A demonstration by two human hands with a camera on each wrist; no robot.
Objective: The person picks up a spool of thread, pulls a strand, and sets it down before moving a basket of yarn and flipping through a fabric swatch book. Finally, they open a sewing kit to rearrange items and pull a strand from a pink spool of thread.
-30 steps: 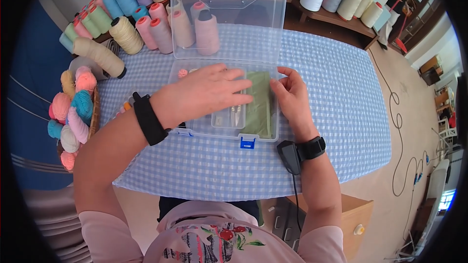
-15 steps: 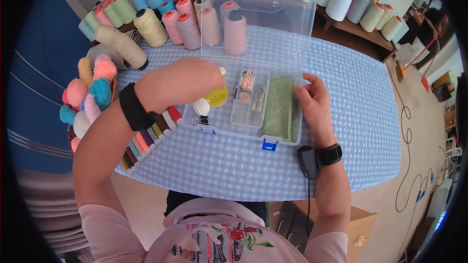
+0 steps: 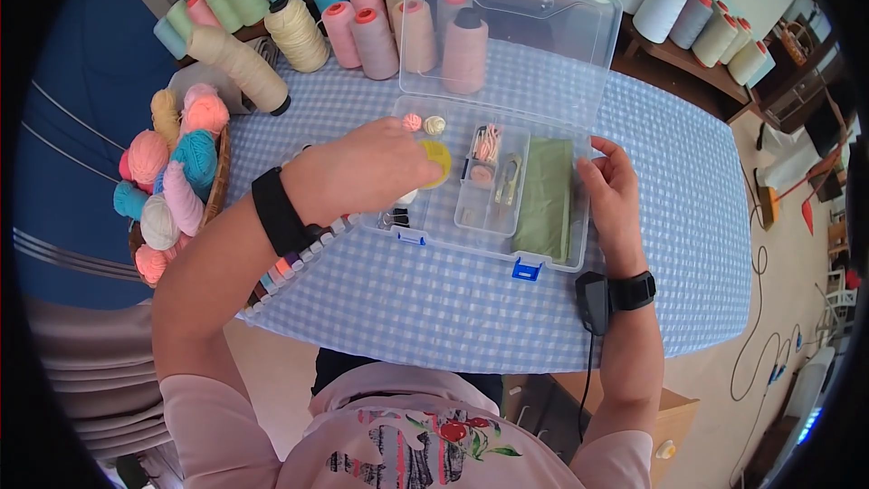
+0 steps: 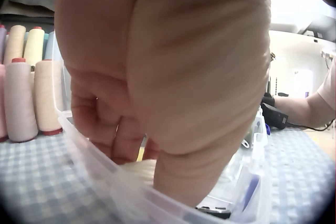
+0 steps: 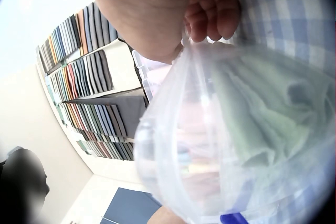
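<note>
A clear plastic box (image 3: 445, 210) with blue latches lies open on the table, its lid (image 3: 561, 63) raised at the back. My left hand (image 3: 358, 172) reaches over the box's left side, thumb and fingers around a white yarn ball (image 4: 137, 170); the hand hides most of the ball in the head view. Beside it are a yellow round item (image 3: 438, 161), a pink small ball (image 3: 413, 122), a cream small ball (image 3: 434, 125) and a black binder clip (image 3: 396, 217). My right hand (image 3: 617, 208) pinches the box's right wall, next to a folded green cloth (image 3: 545, 190).
A small inner case (image 3: 489, 217) with sewing bits sits mid-box. Thread spools (image 3: 272, 276) lie under the left forearm. A basket of yarn balls (image 3: 220, 183) stands at the left. Large thread cones (image 3: 376, 45) line the back. A checked cloth (image 3: 453, 308) covers the table.
My left hand has gone from above the inner case to the left, then down over the white yarn ball. My right hand stays at the box's right wall. The head view has shifted.
</note>
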